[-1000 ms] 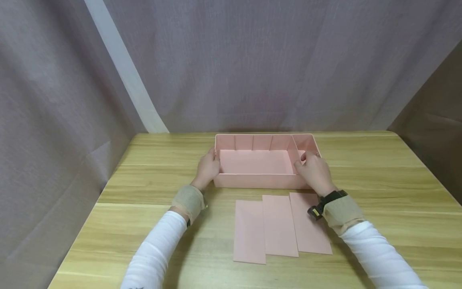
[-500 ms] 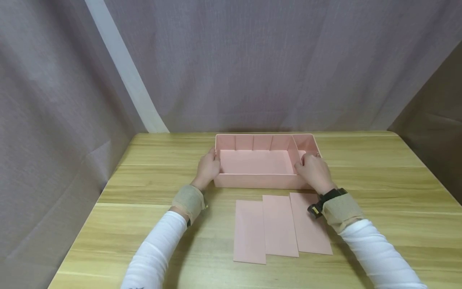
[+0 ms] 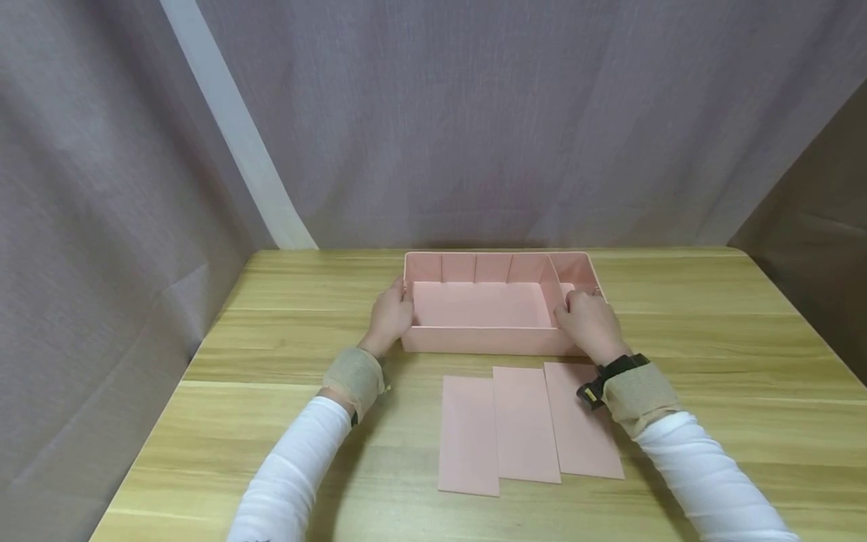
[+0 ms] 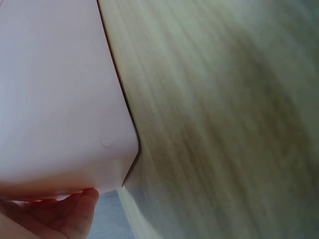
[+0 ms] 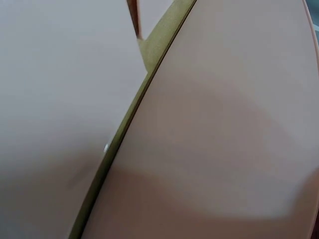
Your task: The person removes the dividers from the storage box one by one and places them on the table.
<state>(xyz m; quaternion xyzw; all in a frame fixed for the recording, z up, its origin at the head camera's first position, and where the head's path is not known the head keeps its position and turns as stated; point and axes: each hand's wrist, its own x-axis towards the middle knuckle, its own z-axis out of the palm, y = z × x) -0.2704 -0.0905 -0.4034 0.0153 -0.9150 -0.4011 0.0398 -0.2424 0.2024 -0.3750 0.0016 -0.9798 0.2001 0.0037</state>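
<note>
A shallow pink box (image 3: 474, 340) lies lengthwise at the back of the table. My left hand (image 3: 390, 310) holds its left end wall; in the left wrist view, fingertips (image 4: 79, 211) curl against the wall's edge. Toward the right end, an upright pink divider (image 3: 550, 282) crosses the box. My right hand (image 3: 592, 325) reaches over the front right corner and pinches this divider near its front end, with fingers in the narrow right compartment. The right wrist view shows only the box's front wall (image 5: 214, 124) and part of a loose panel (image 5: 55, 89).
Three flat pink panels, a left one (image 3: 469, 436), a middle one (image 3: 526, 425) and a right one (image 3: 576, 421), lie side by side in front of the box on the wooden table (image 3: 284, 354). A grey curtain (image 3: 433, 135) hangs behind the table.
The fingers of my right hand have drawn closer together at the divider. My left hand, the box and the loose panels stay where they were.
</note>
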